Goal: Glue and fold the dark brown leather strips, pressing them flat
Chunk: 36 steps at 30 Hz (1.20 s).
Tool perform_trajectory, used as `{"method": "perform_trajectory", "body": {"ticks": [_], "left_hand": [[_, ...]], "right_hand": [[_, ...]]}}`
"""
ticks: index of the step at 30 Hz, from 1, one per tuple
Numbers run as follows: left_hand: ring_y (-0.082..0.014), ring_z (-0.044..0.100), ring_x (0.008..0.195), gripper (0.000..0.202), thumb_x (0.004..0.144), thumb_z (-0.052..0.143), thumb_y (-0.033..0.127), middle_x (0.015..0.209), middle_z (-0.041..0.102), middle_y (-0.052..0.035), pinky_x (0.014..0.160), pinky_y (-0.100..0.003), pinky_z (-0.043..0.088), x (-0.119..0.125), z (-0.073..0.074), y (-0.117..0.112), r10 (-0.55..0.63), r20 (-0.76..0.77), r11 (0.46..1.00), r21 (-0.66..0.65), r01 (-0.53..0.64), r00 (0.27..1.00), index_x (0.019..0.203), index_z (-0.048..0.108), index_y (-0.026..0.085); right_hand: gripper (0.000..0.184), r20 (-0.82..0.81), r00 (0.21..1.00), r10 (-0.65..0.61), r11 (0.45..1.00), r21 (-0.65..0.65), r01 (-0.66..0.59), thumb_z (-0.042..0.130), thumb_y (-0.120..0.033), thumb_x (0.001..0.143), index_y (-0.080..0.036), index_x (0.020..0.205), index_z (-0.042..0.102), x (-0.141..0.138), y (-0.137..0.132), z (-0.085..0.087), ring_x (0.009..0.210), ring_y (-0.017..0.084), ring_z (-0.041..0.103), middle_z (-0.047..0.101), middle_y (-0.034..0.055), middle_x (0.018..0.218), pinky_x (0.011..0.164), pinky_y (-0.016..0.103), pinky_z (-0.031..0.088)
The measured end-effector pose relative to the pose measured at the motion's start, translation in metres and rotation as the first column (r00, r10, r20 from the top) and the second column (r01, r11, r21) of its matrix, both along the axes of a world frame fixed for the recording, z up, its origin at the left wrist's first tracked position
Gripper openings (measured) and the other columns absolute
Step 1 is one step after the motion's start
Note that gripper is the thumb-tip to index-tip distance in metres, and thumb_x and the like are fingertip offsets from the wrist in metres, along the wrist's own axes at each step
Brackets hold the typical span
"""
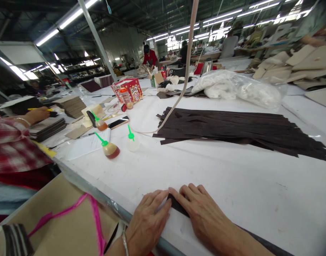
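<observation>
Close to the table's front edge, a dark brown strip (177,205) of leather-like material lies on the white table top, passing under my right wrist toward the lower right. My left hand (151,217) has its thumb and fingers closed at the strip's near end. My right hand (203,209) is pressed over the same end, fingers bent and fingertips almost meeting those of the left. Part of the strip is hidden beneath the right hand and forearm. Beyond the hands lies a broad pile of similar dark strips (232,128).
Squeeze bottles with green nozzles, one amber (111,150) and one clear (133,142), stand left of the pile near a phone (118,122). A hose (188,60) hangs onto the table. Behind are a plastic bag (232,87) and a red box (132,89). A co-worker's checked sleeve (16,142) is at left.
</observation>
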<state>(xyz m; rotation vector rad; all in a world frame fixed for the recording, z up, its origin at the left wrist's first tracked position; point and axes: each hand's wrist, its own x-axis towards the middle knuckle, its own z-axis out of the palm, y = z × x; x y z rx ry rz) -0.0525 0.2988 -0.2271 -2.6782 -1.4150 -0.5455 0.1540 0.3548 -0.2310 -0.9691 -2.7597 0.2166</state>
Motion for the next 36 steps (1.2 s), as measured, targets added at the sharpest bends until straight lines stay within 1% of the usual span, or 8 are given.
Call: {"method": "perform_trajectory", "body": {"ticks": [4,7,12,17,26,31,33,36], "left_hand": [[-0.0258,0.051,0.119,0.034,0.091,0.04,0.008,0.132,0.056,-0.0089,0.096,-0.043,0.05,-0.001,0.003,0.006,-0.079,-0.043,0.995,-0.069,0.076,0.996,0.121,0.054,0.013],[-0.0246,0.05,0.12,0.033,0.09,0.04,0.008,0.131,0.057,-0.0079,0.098,-0.043,0.048,-0.001,0.007,0.01,-0.097,-0.019,0.987,-0.129,0.094,0.995,0.119,0.054,0.015],[-0.023,0.05,0.116,0.038,0.09,0.038,0.006,0.128,0.058,-0.0084,0.098,-0.042,0.046,0.002,0.012,0.013,-0.106,0.006,0.978,-0.182,0.105,0.994,0.125,0.049,0.015],[-0.0224,0.049,0.114,0.05,0.089,0.04,0.004,0.126,0.058,-0.0049,0.096,-0.041,0.046,0.006,0.013,0.015,-0.113,-0.03,0.974,-0.202,0.105,0.993,0.137,0.041,0.018],[-0.0238,0.049,0.109,0.059,0.086,0.041,0.004,0.121,0.057,-0.0049,0.093,-0.044,0.044,0.015,0.01,0.016,-0.063,-0.096,0.983,-0.176,0.045,0.993,0.138,0.043,0.031],[-0.0225,0.05,0.108,0.064,0.084,0.041,0.002,0.117,0.057,-0.0056,0.093,-0.042,0.042,0.018,0.013,0.016,-0.082,-0.129,0.982,-0.178,0.058,0.988,0.142,0.037,0.031],[-0.0215,0.051,0.106,0.06,0.085,0.041,0.002,0.112,0.058,-0.0053,0.091,-0.04,0.043,0.02,0.015,0.016,-0.07,-0.095,0.986,-0.157,0.054,0.993,0.14,0.04,0.028],[-0.0233,0.051,0.106,0.037,0.089,0.045,0.007,0.11,0.057,-0.0071,0.088,-0.04,0.043,0.027,0.018,0.016,0.032,0.011,0.999,-0.023,-0.032,0.999,0.119,0.058,0.024]], "right_hand": [[0.047,-0.058,0.996,-0.074,0.992,0.101,0.08,0.048,0.0,0.075,-0.012,0.121,0.049,0.006,-0.004,-0.002,0.09,0.024,0.047,0.057,0.0091,0.103,0.084,0.04,0.034],[0.029,-0.033,0.999,-0.02,0.998,0.062,0.022,0.051,0.002,0.078,-0.016,0.099,0.055,0.014,-0.006,0.001,0.08,0.022,0.046,0.055,0.0041,0.09,0.078,0.037,0.036],[0.017,0.029,0.995,0.092,0.993,0.07,-0.093,0.054,-0.003,0.085,-0.015,0.098,0.054,0.028,-0.007,0.012,0.079,0.02,0.046,0.053,0.0036,0.09,0.075,0.035,0.038],[0.017,0.057,0.99,0.125,0.988,0.085,-0.13,0.053,-0.007,0.088,-0.014,0.103,0.054,0.037,-0.008,0.015,0.08,0.02,0.045,0.052,0.0038,0.092,0.075,0.035,0.037],[0.017,0.049,0.991,0.121,0.99,0.072,-0.124,0.052,-0.006,0.087,-0.015,0.101,0.055,0.057,-0.015,0.021,0.08,0.019,0.046,0.053,0.0034,0.09,0.076,0.035,0.035],[0.02,0.035,0.994,0.105,0.992,0.065,-0.108,0.051,-0.005,0.087,-0.016,0.104,0.054,0.067,-0.018,0.023,0.08,0.019,0.046,0.053,0.0033,0.089,0.076,0.035,0.035],[0.024,0.019,0.996,0.087,0.995,0.049,-0.088,0.049,-0.004,0.086,-0.016,0.107,0.053,0.068,-0.019,0.023,0.081,0.019,0.047,0.053,0.0035,0.09,0.077,0.035,0.035],[0.025,-0.004,0.997,0.071,0.997,0.02,-0.071,0.049,-0.002,0.085,-0.015,0.106,0.053,0.068,-0.019,0.024,0.081,0.02,0.047,0.054,0.0036,0.091,0.078,0.035,0.035]]}}
